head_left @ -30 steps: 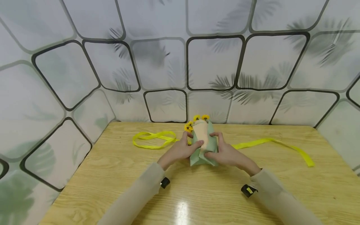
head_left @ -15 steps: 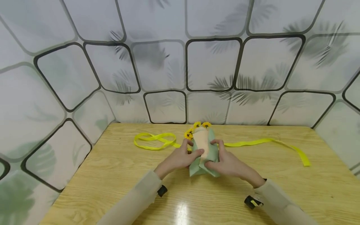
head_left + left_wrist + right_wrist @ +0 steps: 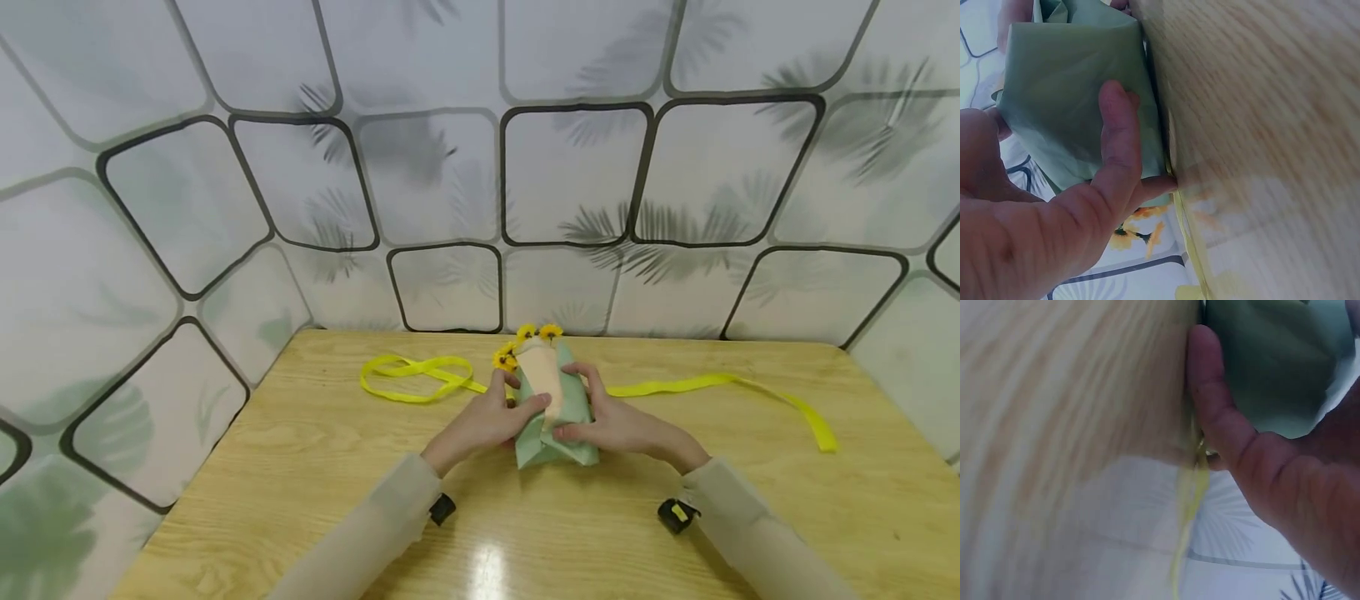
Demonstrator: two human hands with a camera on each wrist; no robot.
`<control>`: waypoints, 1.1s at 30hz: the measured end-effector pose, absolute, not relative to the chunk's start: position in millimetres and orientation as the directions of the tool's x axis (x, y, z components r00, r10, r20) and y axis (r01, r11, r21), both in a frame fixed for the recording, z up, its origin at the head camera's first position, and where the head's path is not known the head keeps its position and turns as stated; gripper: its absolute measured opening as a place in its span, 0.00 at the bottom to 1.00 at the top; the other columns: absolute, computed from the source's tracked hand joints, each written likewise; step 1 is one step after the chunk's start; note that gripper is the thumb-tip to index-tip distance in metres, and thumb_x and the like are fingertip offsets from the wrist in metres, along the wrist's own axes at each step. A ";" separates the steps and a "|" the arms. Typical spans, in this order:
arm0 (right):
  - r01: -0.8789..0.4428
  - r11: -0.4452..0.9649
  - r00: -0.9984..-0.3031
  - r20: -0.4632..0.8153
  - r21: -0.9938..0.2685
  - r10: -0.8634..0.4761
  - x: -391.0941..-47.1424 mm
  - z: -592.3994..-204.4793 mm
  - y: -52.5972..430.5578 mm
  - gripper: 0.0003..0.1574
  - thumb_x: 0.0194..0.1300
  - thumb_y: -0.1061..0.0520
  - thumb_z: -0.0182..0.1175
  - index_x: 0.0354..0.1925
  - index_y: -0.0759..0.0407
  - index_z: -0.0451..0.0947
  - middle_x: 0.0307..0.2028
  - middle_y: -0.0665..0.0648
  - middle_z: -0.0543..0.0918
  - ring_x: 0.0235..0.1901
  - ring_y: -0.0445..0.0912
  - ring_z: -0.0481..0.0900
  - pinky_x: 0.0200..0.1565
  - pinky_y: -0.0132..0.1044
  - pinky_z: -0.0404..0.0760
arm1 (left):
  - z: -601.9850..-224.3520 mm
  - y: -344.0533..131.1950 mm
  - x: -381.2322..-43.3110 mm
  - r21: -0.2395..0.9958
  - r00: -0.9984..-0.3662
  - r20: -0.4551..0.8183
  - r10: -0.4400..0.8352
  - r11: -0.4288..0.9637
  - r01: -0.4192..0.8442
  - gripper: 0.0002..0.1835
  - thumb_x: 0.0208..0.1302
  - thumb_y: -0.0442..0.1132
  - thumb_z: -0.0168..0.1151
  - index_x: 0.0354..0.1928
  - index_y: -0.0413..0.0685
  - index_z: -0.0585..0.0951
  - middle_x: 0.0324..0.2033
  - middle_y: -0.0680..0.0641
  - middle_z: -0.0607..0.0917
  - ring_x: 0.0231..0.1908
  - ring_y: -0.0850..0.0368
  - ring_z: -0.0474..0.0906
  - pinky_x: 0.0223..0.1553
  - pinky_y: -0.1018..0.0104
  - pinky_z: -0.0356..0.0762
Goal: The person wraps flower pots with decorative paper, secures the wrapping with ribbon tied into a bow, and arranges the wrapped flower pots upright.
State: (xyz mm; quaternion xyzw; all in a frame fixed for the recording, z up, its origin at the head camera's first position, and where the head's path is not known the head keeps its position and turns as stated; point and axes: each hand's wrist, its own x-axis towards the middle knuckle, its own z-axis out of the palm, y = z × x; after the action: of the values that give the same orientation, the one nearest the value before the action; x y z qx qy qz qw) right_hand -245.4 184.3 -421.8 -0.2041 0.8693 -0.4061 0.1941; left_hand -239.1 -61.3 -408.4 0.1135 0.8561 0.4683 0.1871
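Observation:
A small bouquet [image 3: 542, 375] lies on the table at centre in the head view, wrapped in pale green paper round a cream sheet. Yellow flowers [image 3: 505, 358] poke out of its far end. My left hand [image 3: 480, 423] grips the left side, its thumb over the cream sheet. On the right side my right hand [image 3: 626, 427] holds the wrap, thumb near the lower fold. In the left wrist view, fingers [image 3: 1119, 134] lie against the green paper [image 3: 1060, 81]. A yellow ribbon [image 3: 690, 384] runs beneath the bouquet, which hides its middle.
To the left the ribbon's other part lies in loose loops [image 3: 415, 398]; its right end trails toward the table's right side. A patterned wall covering [image 3: 442, 200] rises behind the wooden table [image 3: 315, 467] and along its sides.
Both hands have drawn the bouquet slightly nearer over the table, mostly in the first half second. Both hands keep their hold. The ribbon's loops look almost unchanged.

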 end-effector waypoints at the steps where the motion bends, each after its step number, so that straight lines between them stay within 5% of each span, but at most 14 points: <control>1: -0.193 0.591 -0.834 -0.187 -0.783 -0.520 -245.0 -421.5 184.9 0.60 0.67 0.35 0.66 0.76 0.41 0.34 0.68 0.72 0.67 0.57 0.53 0.79 0.58 0.49 0.78 | -408.5 -60.8 -239.1 0.841 -0.904 -0.217 0.368 0.541 0.018 0.40 0.66 0.72 0.57 0.65 0.50 0.61 0.31 0.44 0.80 0.31 0.50 0.81 0.33 0.60 0.79; 4: -0.192 0.625 -0.823 -0.222 -0.757 -0.523 -242.2 -416.9 186.0 0.63 0.68 0.34 0.64 0.78 0.40 0.30 0.65 0.71 0.72 0.46 0.50 0.84 0.50 0.45 0.81 | -408.7 -60.5 -240.4 0.838 -0.904 -0.219 0.366 0.545 0.018 0.41 0.66 0.72 0.57 0.65 0.51 0.61 0.35 0.42 0.82 0.32 0.52 0.81 0.34 0.61 0.79; 7: -0.172 0.648 -0.818 -0.259 -0.742 -0.513 -237.9 -410.5 184.6 0.65 0.68 0.32 0.62 0.79 0.38 0.25 0.50 0.68 0.83 0.33 0.49 0.85 0.39 0.43 0.83 | -409.5 -61.3 -243.8 0.846 -0.902 -0.215 0.374 0.533 0.019 0.40 0.66 0.72 0.57 0.64 0.51 0.61 0.43 0.40 0.83 0.36 0.53 0.83 0.37 0.60 0.82; 10: -0.152 0.651 -0.821 -0.271 -0.744 -0.502 -232.4 -406.3 182.0 0.68 0.68 0.31 0.62 0.80 0.39 0.22 0.32 0.63 0.83 0.23 0.49 0.82 0.31 0.42 0.82 | -410.0 -62.0 -246.8 0.851 -0.899 -0.214 0.383 0.525 0.021 0.38 0.67 0.71 0.57 0.64 0.52 0.62 0.49 0.39 0.83 0.41 0.53 0.84 0.41 0.59 0.83; 13: -0.187 0.667 -0.836 -0.240 -0.721 -0.494 -225.5 -402.8 179.8 0.69 0.68 0.31 0.62 0.81 0.44 0.22 0.25 0.61 0.82 0.21 0.50 0.81 0.28 0.42 0.80 | -409.9 -62.6 -247.2 0.845 -0.896 -0.216 0.388 0.534 0.028 0.37 0.67 0.71 0.57 0.63 0.54 0.62 0.49 0.39 0.83 0.42 0.52 0.83 0.42 0.59 0.80; 16: -0.281 0.708 -0.874 -0.131 -0.648 -0.467 -217.1 -398.6 178.9 0.70 0.66 0.29 0.63 0.82 0.52 0.30 0.43 0.72 0.84 0.32 0.56 0.86 0.36 0.48 0.84 | -410.3 -62.9 -245.6 0.841 -0.893 -0.218 0.393 0.541 0.032 0.37 0.66 0.72 0.57 0.62 0.55 0.63 0.49 0.40 0.83 0.44 0.51 0.82 0.42 0.59 0.79; 19: -0.393 0.728 -0.895 0.054 -0.562 -0.443 -210.2 -395.8 175.7 0.67 0.62 0.32 0.69 0.81 0.58 0.44 0.68 0.80 0.66 0.55 0.69 0.81 0.50 0.60 0.84 | -410.9 -62.9 -243.5 0.839 -0.894 -0.221 0.390 0.543 0.030 0.37 0.66 0.73 0.56 0.63 0.56 0.63 0.53 0.39 0.83 0.46 0.51 0.83 0.43 0.58 0.80; 21: -0.458 0.720 -0.884 0.179 -0.521 -0.432 -208.1 -396.6 171.5 0.65 0.59 0.37 0.74 0.78 0.61 0.51 0.75 0.80 0.53 0.64 0.74 0.73 0.56 0.64 0.80 | -411.4 -62.8 -243.0 0.840 -0.897 -0.217 0.384 0.543 0.029 0.38 0.65 0.73 0.56 0.63 0.56 0.63 0.55 0.38 0.82 0.47 0.51 0.84 0.43 0.57 0.81; 27: -0.479 0.708 -0.873 0.363 -0.519 -0.325 -201.5 -407.6 157.2 0.60 0.51 0.50 0.82 0.70 0.69 0.60 0.60 0.72 0.71 0.52 0.62 0.79 0.48 0.53 0.85 | -412.3 -62.1 -242.5 0.856 -0.898 -0.222 0.380 0.517 0.007 0.36 0.66 0.71 0.58 0.63 0.56 0.64 0.59 0.39 0.82 0.51 0.52 0.84 0.45 0.57 0.83; 33: -0.540 0.702 -0.822 0.472 -0.464 -0.320 -195.3 -415.8 150.4 0.44 0.50 0.54 0.82 0.60 0.71 0.75 0.56 0.68 0.80 0.56 0.63 0.79 0.49 0.54 0.84 | -411.4 -63.0 -241.8 0.862 -0.903 -0.205 0.376 0.507 0.015 0.36 0.67 0.70 0.58 0.64 0.54 0.66 0.41 0.43 0.83 0.34 0.51 0.81 0.35 0.59 0.80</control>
State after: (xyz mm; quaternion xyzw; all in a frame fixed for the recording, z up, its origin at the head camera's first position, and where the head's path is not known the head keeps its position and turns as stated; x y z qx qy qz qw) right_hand -195.3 150.4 -415.8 -0.2377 0.9046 -0.3040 -0.1808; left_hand -241.8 -63.0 -411.4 0.1154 0.8476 0.4830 0.1869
